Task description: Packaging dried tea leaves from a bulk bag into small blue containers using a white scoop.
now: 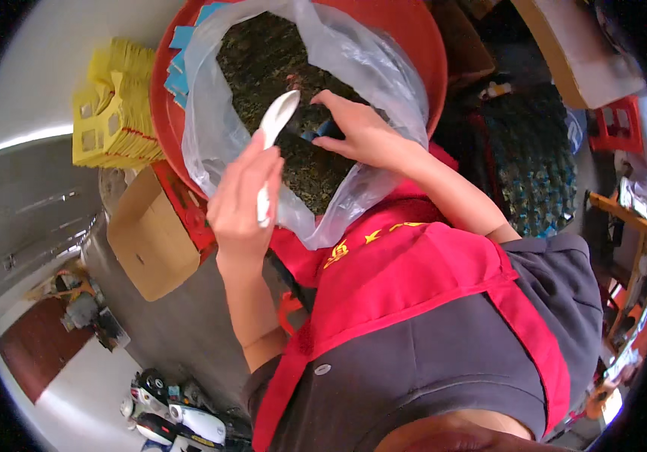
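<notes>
A white spoon [280,116] is in my left hand [247,198], its bowl raised over a clear plastic bag [351,48]. The bag stands wide open and holds dark, loose, dried plant material [264,48]. My right hand [360,127] is over the bag's mouth, thumb and forefinger apart. By its thumb a small blue item [317,133] shows, partly hidden; whether the fingers hold it I cannot tell. A small pinkish piece [293,82] lies on the dark material. Around the bag is a large red plastic tub [439,68].
Blue card pieces [179,73] sit between bag and tub at the left. Beyond are a stack of yellow cut card [111,113] and an open cardboard box [151,243]. At right lies a heap of dark packets [532,164]. A scooter [179,418] stands at lower left.
</notes>
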Available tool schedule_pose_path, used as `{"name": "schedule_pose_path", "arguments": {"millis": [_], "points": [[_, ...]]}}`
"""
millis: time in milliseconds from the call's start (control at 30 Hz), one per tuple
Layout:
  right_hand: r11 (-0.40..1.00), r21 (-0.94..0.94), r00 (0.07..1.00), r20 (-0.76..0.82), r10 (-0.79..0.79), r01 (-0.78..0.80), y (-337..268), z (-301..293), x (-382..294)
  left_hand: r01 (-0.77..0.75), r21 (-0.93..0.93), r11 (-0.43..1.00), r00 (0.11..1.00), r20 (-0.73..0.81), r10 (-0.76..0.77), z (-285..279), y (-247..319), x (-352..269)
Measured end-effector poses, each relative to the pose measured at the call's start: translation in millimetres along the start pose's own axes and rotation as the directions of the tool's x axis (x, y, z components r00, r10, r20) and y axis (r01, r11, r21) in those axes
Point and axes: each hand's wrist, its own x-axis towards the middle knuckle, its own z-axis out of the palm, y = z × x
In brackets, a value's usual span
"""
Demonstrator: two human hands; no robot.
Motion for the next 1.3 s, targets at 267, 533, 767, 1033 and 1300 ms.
{"name": "schedule_pose_path", "arguments": {"millis": [267,533,767,1033,1300], "points": [[0.974,0.016,0.961,-0.164,-0.221,0.227,19,1,-6,0.082,-0.143,0.986,0.997,0.024,-0.079,17,4,-14],[0.835,0.231,0.845,-0.342,-0.411,0.499,-58,-71,-39,0.164,-0.192,0.968,0.814,-0.527,-0.243,-35,-13,-14],[0.892,-0.411,0.799,-0.464,-0.383,0.189,-88,-197,-199,0.118,-0.203,0.972,0.848,-0.488,-0.205,-12,-1,-9],[0.805,-0.145,0.410,-0.903,0.131,-0.575,-18,-244,-433,0.184,-0.140,0.973,0.844,-0.484,-0.229,-5,7,-6],[0.663,0.282,0.081,-0.884,0.461,-0.694,93,-208,-504,0.060,-0.128,0.990,0.870,-0.479,-0.115,2,15,1]]}}
